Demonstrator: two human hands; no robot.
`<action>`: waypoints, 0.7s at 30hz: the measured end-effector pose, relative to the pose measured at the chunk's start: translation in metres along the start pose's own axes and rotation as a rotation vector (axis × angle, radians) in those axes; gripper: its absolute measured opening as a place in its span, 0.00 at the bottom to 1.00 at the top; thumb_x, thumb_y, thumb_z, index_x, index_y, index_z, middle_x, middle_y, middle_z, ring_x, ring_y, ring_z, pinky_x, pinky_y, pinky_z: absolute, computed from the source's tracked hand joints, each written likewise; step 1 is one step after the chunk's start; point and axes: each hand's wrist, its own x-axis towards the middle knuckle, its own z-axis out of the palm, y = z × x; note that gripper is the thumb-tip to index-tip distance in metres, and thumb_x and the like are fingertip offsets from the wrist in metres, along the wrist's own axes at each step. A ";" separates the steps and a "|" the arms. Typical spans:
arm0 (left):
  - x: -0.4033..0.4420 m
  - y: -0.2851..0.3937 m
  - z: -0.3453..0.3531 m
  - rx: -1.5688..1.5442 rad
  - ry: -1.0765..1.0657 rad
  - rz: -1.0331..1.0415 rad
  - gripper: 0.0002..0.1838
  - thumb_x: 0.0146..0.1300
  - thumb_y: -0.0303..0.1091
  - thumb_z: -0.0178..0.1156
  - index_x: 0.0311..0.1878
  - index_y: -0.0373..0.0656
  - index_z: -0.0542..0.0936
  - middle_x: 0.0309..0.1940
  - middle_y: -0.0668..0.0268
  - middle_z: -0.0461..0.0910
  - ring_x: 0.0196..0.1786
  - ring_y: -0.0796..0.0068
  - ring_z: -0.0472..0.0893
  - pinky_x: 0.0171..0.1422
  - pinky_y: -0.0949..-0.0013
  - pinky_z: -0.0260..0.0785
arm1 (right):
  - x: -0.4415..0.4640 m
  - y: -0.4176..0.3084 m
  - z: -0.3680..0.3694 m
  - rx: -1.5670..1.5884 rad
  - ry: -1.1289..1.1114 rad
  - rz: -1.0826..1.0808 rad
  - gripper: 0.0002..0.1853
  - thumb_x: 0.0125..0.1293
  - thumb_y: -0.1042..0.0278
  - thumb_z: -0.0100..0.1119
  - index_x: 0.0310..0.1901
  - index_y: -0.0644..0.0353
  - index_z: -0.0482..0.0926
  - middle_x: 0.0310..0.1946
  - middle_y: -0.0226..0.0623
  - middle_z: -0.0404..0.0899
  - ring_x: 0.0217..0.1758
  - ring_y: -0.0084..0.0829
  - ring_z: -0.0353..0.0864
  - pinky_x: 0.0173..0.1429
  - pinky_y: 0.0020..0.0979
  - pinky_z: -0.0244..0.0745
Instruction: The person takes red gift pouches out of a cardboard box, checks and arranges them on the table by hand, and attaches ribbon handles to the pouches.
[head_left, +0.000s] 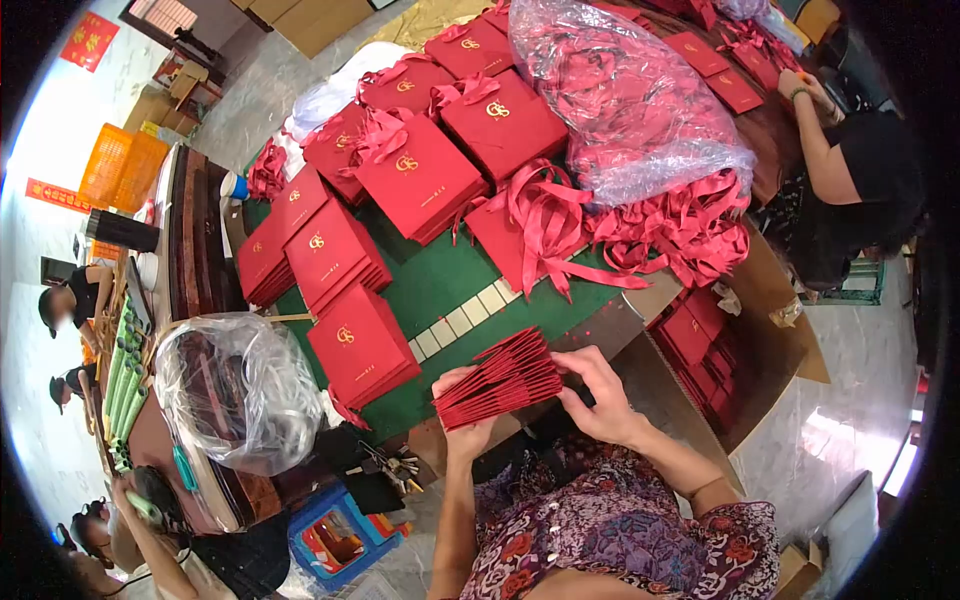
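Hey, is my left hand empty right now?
No, the left hand holds a fanned red stack at its left end.

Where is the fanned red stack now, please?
In the head view, the stack is below centre, in the left hand, with the right hand at its right edge.

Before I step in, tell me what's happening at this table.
The person's left hand grips a fanned stack of red pieces, with the right hand at its other end. Piles of red bags with gold lettering sit on the green tabletop, near loose red ribbons. An open carton holds more red pieces.
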 end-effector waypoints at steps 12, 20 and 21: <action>0.000 -0.001 0.001 -0.060 0.014 -0.011 0.33 0.47 0.31 0.75 0.53 0.39 0.66 0.51 0.57 0.71 0.57 0.62 0.72 0.64 0.59 0.64 | 0.014 0.004 -0.010 -0.045 -0.075 -0.124 0.23 0.55 0.81 0.61 0.53 0.57 0.71 0.61 0.47 0.67 0.67 0.49 0.63 0.68 0.45 0.59; 0.001 0.000 0.002 -0.048 0.017 0.002 0.31 0.47 0.29 0.75 0.51 0.40 0.67 0.49 0.57 0.72 0.56 0.63 0.73 0.63 0.61 0.65 | 0.015 0.012 -0.008 0.301 -0.143 0.016 0.26 0.53 0.79 0.63 0.55 0.56 0.66 0.59 0.48 0.66 0.67 0.46 0.62 0.71 0.43 0.56; 0.004 0.005 0.002 -0.042 -0.005 0.005 0.30 0.47 0.27 0.74 0.51 0.40 0.67 0.49 0.58 0.71 0.55 0.64 0.73 0.63 0.61 0.65 | 0.021 0.007 -0.009 0.308 -0.152 0.006 0.26 0.53 0.79 0.63 0.55 0.56 0.66 0.59 0.48 0.66 0.67 0.46 0.62 0.71 0.43 0.56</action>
